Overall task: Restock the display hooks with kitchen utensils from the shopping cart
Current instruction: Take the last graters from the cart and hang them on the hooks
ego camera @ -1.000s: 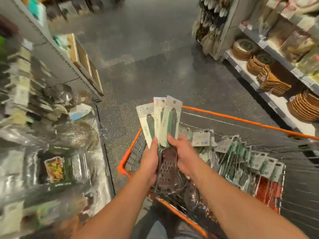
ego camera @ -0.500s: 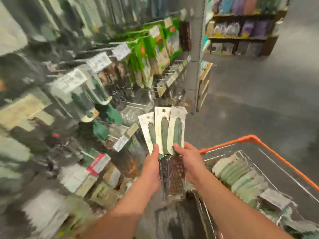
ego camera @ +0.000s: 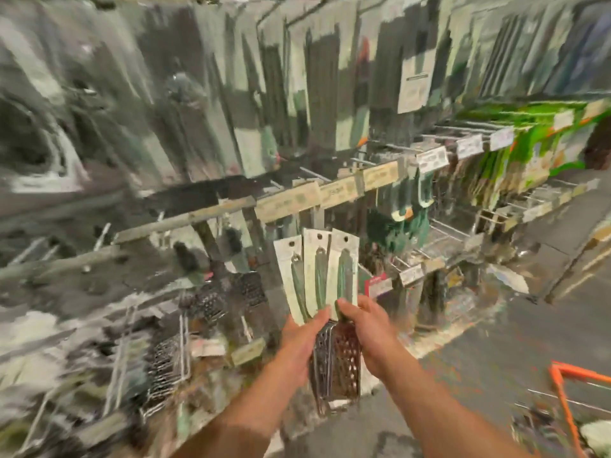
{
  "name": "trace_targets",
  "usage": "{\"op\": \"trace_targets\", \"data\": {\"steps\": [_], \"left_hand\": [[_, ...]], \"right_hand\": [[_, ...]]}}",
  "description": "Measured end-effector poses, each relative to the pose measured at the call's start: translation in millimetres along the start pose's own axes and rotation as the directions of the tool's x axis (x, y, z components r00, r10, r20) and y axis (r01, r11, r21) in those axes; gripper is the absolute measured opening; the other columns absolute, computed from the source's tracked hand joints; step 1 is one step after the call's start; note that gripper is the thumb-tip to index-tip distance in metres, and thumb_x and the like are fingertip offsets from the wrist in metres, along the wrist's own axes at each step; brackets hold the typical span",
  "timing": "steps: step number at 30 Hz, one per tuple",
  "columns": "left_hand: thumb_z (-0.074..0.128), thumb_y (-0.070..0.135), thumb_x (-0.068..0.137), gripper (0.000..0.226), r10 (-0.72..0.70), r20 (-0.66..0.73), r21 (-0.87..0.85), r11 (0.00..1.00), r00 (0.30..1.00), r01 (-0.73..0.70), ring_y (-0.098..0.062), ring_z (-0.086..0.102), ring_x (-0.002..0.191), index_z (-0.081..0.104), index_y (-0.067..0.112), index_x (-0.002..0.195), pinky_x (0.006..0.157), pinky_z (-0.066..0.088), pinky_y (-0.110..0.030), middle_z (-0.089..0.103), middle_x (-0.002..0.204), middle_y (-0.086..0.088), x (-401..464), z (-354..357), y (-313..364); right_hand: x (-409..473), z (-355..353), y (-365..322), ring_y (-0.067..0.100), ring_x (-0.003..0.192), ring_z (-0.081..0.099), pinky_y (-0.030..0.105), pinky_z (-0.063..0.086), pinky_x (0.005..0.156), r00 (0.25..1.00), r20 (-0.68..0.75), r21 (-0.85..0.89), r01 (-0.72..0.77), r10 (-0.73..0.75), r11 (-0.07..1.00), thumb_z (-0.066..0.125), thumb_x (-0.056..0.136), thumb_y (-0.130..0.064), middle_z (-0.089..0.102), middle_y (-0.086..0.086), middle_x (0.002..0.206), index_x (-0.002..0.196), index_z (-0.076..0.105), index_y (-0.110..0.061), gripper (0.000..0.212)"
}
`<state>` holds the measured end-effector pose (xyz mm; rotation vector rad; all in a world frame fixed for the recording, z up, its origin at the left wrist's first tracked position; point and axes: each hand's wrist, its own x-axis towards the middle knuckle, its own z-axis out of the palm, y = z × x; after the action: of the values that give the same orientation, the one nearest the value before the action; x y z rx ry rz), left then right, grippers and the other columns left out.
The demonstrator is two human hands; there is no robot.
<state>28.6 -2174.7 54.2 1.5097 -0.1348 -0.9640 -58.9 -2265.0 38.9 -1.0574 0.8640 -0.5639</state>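
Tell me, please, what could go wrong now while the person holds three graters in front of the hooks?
1. Both hands, left hand and right hand, grip the fanned graters only near the bottom of the cards; one might slip out and fall.
2. With no hand free, lining up the small card holes with a hook may be awkward.
3. The shelf is blurred, so the right hook could be mistaken.
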Motion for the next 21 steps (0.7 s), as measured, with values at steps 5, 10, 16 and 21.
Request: {"op": "trace_targets", "data": {"steps": [5, 10, 16, 21], "left_hand": [[0.086, 0.046, 0.077, 0.110, 0.007, -0.057, -0.012, 1.000, 0.998, -0.008, -0.027, 0.046, 0.139, 0.023, 0.014, 0.162, 0.111, 0.040, -0.042, 0.039, 0.161, -0.011, -16, -75, -5], [0.080, 0.037, 0.087, 0.088, 0.083, -0.117, -0.054, 0.994, 0.990, -0.090, -0.016, 0.046, 0.112, 0.032, 0.013, 0.156, 0.097, 0.039, -0.033, 0.048, 0.149, -0.005, -40, -137, -2], [0.090, 0.057, 0.065, 0.123, 0.090, -0.287, -0.140, 0.981, 0.954, -0.135, -0.034, 0.039, 0.147, 0.023, 0.018, 0.161, 0.117, 0.039, -0.050, 0.035, 0.163, -0.011, -42, -182, -9], [0.093, 0.064, 0.059, 0.128, 0.125, -0.335, -0.178, 0.965, 0.934, -0.193, -0.034, 0.042, 0.145, 0.028, 0.018, 0.159, 0.117, 0.037, -0.049, 0.039, 0.162, -0.008, -50, -200, -1]], "right_hand": [[-28, 60, 20, 0.026, 0.084, 0.074, 0.041, 0.061, 0.073, 0.993, 0.120, -0.075, 0.010, -0.001, 0.997, 0.071, 0.097, -0.021, 0.076, 0.007, 0.096, 0.098, 0.062, -0.020, 0.009], [-39, 103, 41, 0.034, 0.101, 0.074, 0.051, 0.061, 0.088, 0.980, 0.201, -0.112, 0.017, 0.006, 0.994, 0.078, 0.088, -0.033, 0.070, 0.017, 0.126, 0.140, 0.054, -0.008, 0.063], [-46, 139, 47, 0.031, 0.102, 0.073, 0.055, 0.057, 0.095, 0.960, 0.278, -0.166, 0.041, 0.007, 0.985, 0.075, 0.093, -0.021, 0.071, 0.007, 0.110, 0.119, 0.057, -0.017, 0.031], [-47, 167, 31, 0.030, 0.091, 0.072, 0.047, 0.061, 0.078, 0.925, 0.373, -0.215, 0.168, -0.078, 0.962, 0.071, 0.096, -0.017, 0.072, 0.008, 0.095, 0.104, 0.061, -0.012, 0.014]]}}
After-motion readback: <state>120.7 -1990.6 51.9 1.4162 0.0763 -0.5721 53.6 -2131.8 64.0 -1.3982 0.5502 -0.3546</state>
